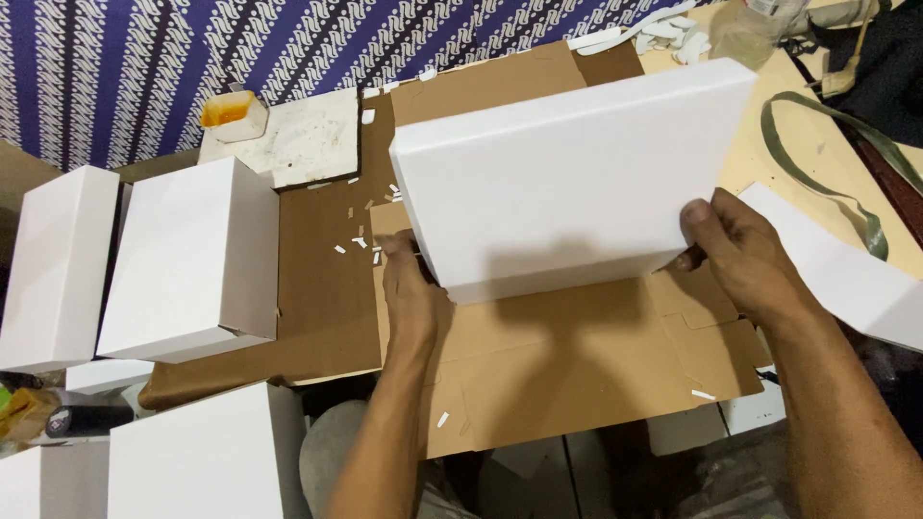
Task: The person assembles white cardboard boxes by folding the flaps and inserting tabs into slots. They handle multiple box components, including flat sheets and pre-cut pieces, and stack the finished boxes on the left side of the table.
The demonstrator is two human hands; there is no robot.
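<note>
A large white box (567, 178) is held tilted above flattened brown cardboard (567, 365). My left hand (409, 288) grips its lower left corner, fingers tucked behind the box. My right hand (735, 245) holds its lower right edge, thumb on the front face. The box's underside is hidden.
Finished white boxes stand at the left (187, 255), far left (58, 264) and bottom left (197, 452). A small tub of orange glue (231, 113) sits on a stained white board (312, 139). White paper scraps litter the cardboard. A white sheet (846, 269) and a green strap (846, 154) lie at right.
</note>
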